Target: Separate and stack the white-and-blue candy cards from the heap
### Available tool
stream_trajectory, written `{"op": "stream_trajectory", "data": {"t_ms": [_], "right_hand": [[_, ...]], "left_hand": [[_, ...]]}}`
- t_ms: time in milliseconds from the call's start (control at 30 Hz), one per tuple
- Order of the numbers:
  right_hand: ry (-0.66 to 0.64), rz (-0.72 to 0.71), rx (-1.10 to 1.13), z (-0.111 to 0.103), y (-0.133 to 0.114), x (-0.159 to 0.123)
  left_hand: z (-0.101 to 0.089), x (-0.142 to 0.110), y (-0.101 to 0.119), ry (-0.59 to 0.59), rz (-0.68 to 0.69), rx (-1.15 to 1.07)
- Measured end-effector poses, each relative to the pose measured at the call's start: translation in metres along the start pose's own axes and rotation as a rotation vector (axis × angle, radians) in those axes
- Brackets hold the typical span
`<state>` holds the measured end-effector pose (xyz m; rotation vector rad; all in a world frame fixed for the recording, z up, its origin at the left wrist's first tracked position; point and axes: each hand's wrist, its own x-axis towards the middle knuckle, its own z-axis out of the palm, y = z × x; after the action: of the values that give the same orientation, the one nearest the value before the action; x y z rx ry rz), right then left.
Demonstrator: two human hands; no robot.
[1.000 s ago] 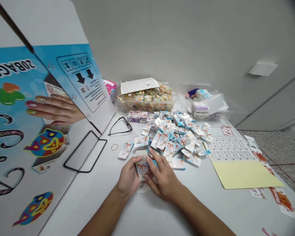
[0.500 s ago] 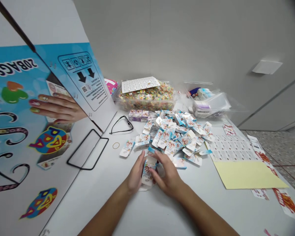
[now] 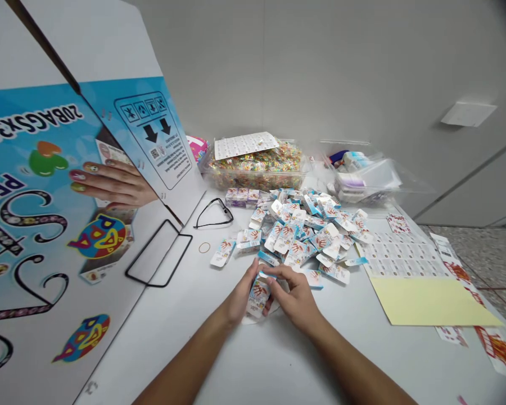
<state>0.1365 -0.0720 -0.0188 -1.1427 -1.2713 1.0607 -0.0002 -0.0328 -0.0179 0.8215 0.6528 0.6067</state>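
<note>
A small printed cardboard box (image 3: 258,298), blue and white with a hand picture on it, is between my two hands above the near part of the table. My left hand (image 3: 238,297) is closed along its left side. With the thumb and fingers bent at its upper right edge, my right hand (image 3: 294,293) grips the same box. A pale piece, partly hidden, shows beneath it. Just beyond my fingertips lies a heap of similar small boxes (image 3: 287,233), several with flaps standing up. One such box (image 3: 223,253) lies apart, left of the heap.
Behind the heap stand a clear bin of colourful packets (image 3: 253,178) and another plastic bin (image 3: 365,188). Glasses (image 3: 214,214) and a rubber band (image 3: 204,247) lie left, beside a large printed carton (image 3: 88,236). Sticker sheets (image 3: 407,256) and yellow paper (image 3: 432,301) are on the right.
My right fingers have shifted to the top edge of the box, and the thumb has moved up off its front. More of the printed face now shows. The view has turned slightly left.
</note>
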Motion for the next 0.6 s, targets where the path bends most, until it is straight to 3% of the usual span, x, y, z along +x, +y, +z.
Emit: {"op": "stream_trajectory", "data": {"t_ms": [167,233,433,500,600], "right_hand": [[0.058,-0.191,-0.108,0.001,-0.001,-0.001],[0.092,-0.206,-0.117,0.003,0.001,-0.003],[0.036,0.071,0.18,0.008,0.004,-0.006],[0.055,-0.012,0.135,0.008,0.0,-0.006],[0.05,-0.283,-0.097,0.007,-0.007,-0.007]], "left_hand": [[0.001,-0.001,0.002,0.022,0.031,-0.045],[0.001,-0.002,0.002,0.038,0.025,-0.067],[0.005,-0.003,0.0,0.013,0.035,-0.099],[0.007,-0.003,0.001,0.024,0.016,-0.158],[0.01,-0.005,0.004,0.081,0.05,-0.214]]}}
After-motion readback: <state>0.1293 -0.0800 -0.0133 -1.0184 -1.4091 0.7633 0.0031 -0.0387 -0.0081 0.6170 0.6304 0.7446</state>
